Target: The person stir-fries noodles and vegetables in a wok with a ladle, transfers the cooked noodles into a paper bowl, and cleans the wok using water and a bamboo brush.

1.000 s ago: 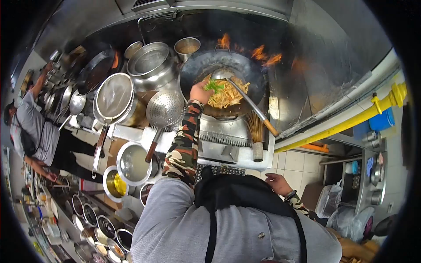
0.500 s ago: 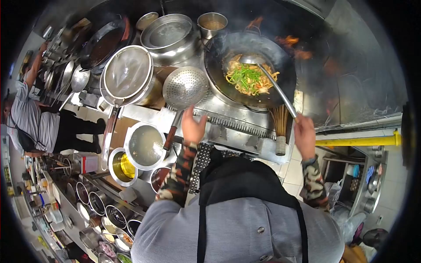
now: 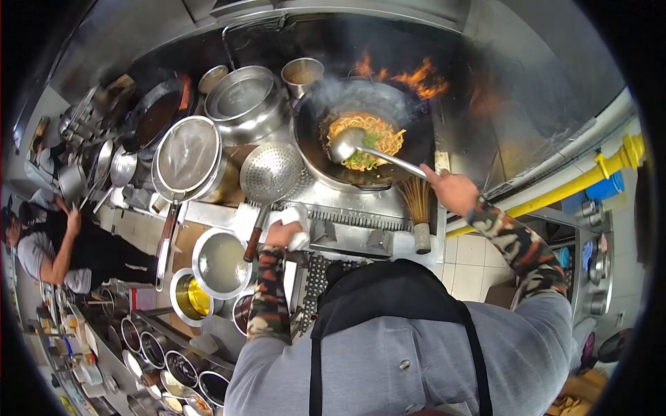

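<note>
My right hand (image 3: 454,191) grips the handle end of a long metal ladle (image 3: 348,144), whose bowl rests in the noodles (image 3: 371,130). Green leafy pieces lie among these noodles, inside a dark wok (image 3: 409,156) that smokes, with flames at its back rim. My left hand (image 3: 283,234) is closed on a white cloth (image 3: 295,220) at the stove's front edge. Just left of that hand is the wooden handle of a perforated skimmer (image 3: 270,172). A bamboo brush (image 3: 418,215) stands to the right of the wok, below the ladle handle.
At left, a mesh strainer (image 3: 186,154) lies on a pot, near a large metal pot (image 3: 246,104). Bowls of cloudy liquid (image 3: 223,262) and yellow oil (image 3: 191,295) stand lower down. A person (image 3: 62,243) works at far left. A yellow pipe (image 3: 555,187) runs along the right.
My right hand has brought the ladle bowl down into the noodles. The left hand, which dropped greens into the wok and then drew back open, now holds the white cloth. The greens are partly mixed in.
</note>
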Demonstrator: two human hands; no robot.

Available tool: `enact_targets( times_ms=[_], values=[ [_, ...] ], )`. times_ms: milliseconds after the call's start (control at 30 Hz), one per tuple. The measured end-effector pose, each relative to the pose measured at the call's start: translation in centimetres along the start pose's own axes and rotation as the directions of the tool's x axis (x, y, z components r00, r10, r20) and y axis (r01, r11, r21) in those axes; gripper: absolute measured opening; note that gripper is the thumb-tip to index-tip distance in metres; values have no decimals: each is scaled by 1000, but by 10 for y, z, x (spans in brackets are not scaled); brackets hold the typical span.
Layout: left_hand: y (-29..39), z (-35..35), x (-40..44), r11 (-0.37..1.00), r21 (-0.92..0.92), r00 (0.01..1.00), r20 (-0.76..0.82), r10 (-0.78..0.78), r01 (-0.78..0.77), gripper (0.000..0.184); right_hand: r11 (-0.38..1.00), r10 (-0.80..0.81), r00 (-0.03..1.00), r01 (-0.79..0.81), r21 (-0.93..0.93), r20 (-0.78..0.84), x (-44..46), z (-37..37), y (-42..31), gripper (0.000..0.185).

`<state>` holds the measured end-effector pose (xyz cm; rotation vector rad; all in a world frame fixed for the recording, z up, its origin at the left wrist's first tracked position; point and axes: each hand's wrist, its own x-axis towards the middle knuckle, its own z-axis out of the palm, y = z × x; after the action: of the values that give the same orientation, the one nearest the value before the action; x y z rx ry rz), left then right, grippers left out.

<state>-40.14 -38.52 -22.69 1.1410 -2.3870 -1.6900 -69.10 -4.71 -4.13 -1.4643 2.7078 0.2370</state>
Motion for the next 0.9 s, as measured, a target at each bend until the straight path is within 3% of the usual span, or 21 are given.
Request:
enact_targets(
  times_ms=[33, 67, 100, 133, 200, 233, 267, 300, 333, 400, 433, 500, 533, 567, 600, 633, 733, 767, 800, 867, 900],
  values=[
    [8, 1, -8, 848, -495, 975, 196, -101, 187, 40, 1000, 14, 1000, -14, -2, -4, -15, -6, 8, 52],
    [29, 9, -20, 393, -795, 880, 466, -93, 463, 39, 999, 41, 999, -41, 33, 19, -30, -11, 17, 53],
    [50, 18, -28, 335, -833, 895, 437, -92, 441, 40, 996, 65, 997, -68, 66, 41, -43, -12, 26, 55],
    [66, 28, -30, 280, -865, 909, 406, -94, 416, 42, 958, 96, 995, -92, 273, 2, -51, 2, 32, 54],
    [72, 62, -5, 107, -877, 878, 475, 51, 468, 44, 839, 250, 966, -186, 511, -59, -55, 22, 23, 52],
    [73, 77, 11, 22, -808, 798, 585, 145, 589, 44, 837, 259, 964, -193, 513, -60, -50, 31, 17, 52],
    [70, 97, 27, 10, -807, 783, 575, 238, 590, 41, 777, 326, 941, -212, 592, -91, -43, 41, 11, 51],
    [91, 102, 22, 33, -787, 780, 616, 108, 616, 38, 713, 393, 912, -220, 666, -119, -36, 56, 10, 50],
    [119, 105, 13, 54, -764, 766, 642, -22, 642, 36, 735, 341, 902, -79, 673, -266, -29, 88, 16, 50],
    [158, 115, 15, 164, -748, 765, 639, -83, 643, 34, 249, 433, 835, -471, 846, 338, -48, 44, -21, 49],
    [179, 127, 26, 223, -735, 766, 632, -114, 640, 30, 245, 440, 833, -470, 848, 334, -60, 33, -24, 49],
    [134, 184, 111, 345, -727, 748, 656, 97, 593, 24, 9, 217, 859, -477, 879, 464, -83, 22, -28, 48],
    [116, 204, 130, 381, -746, 756, 635, 160, 546, 23, 108, 215, 845, -518, 848, 489, -93, 19, -14, 49],
    [102, 216, 138, 481, -769, 815, 554, 170, 422, 23, 450, 186, 977, -181, 874, 106, -109, 28, -2, 50],
    [106, 218, 129, 575, -764, 866, 467, 179, 293, 23, 718, 25, 961, 176, 673, -277, -118, 28, 7, 51],
    [103, 218, 111, 560, -779, 873, 449, 188, 280, 23, 728, 15, 960, 180, 661, -278, -129, 18, 19, 51],
    [174, 169, -3, 373, -718, 770, 638, 18, 587, 26, 828, -148, 977, 207, 521, -153, -140, -21, 23, 54],
    [177, 163, -6, 344, -674, 712, 702, 23, 654, 25, 881, -36, 998, 6, 472, 54, -124, -25, 11, 55],
    [176, 166, -3, 349, -671, 710, 704, 22, 654, 25, 905, 92, 964, -186, 383, 250, -110, -28, -1, 56],
    [159, 179, 16, 305, -836, 879, 476, -12, 457, 24, 919, 148, 973, -202, 339, 179, -69, 12, -12, 58],
    [134, 188, 26, 323, -855, 900, 435, 19, 407, 23, 918, 146, 974, -199, 342, 175, -64, 13, -16, 58]
  ],
)
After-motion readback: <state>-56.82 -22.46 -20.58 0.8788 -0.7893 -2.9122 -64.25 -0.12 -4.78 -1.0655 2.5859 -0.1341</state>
